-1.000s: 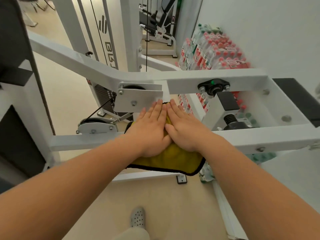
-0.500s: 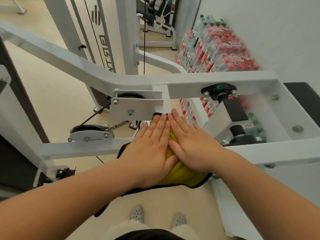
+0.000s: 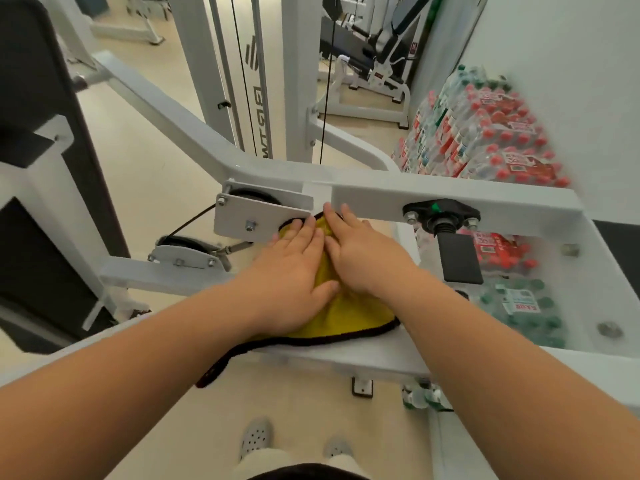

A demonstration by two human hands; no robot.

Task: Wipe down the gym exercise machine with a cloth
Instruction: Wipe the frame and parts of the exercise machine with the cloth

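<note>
Both our hands are flat on the yellow microfibre cloth with dark piped edging (image 3: 341,315), palms down, fingers extended and together, not gripping, just pressing it onto the white-painted steel frame of the exercise machine (image 3: 450,199). Left hand (image 3: 294,271) covers the cloth's left half, right hand (image 3: 367,258) the right half; index fingers touch side by side along the middle. Fingertips reach the far cross-beam, the left ones just beside the white pulley bracket plate with the hex bolt (image 3: 258,216). Cloth sits on the frame member running from that cross-beam toward us; its near edge spills over the closer beam, and one dark-edged corner hangs off to the lower left, clear of the metal. Black rubber-booted adjuster with a green mark (image 3: 441,214) is bolted to the cross-beam, right of the right hand, apart from it. A second, smaller pulley bracket (image 3: 185,254) sits lower left with a black cable running to it. Shrink-wrapped packs of red-capped water bottles (image 3: 485,140) are stacked against the white wall on the right, blurred, more of them showing through the frame. Our grey perforated shoes (image 3: 256,438) are on the beige floor below.
</note>
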